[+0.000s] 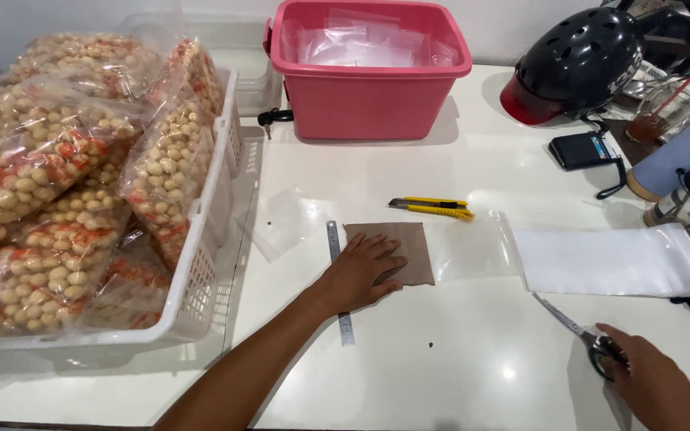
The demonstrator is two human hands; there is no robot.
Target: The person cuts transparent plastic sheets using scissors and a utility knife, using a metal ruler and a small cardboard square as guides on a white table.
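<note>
White basket (201,263) of bagged snacks (41,199) far left. Left hand (361,271), fingers spread flat, presses brown card (405,243) beside metal ruler (339,283), table centre. Right hand (652,383), fingers curled through scissors (576,331) handles, lower right, below clear plastic strip (612,262).

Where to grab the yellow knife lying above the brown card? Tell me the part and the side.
Grip the knife across the middle of its long body, coming straight down from above. It lies flat on the table, lengthwise left to right, with bare table on both long sides for fingers; neither hand touches it.
</note>
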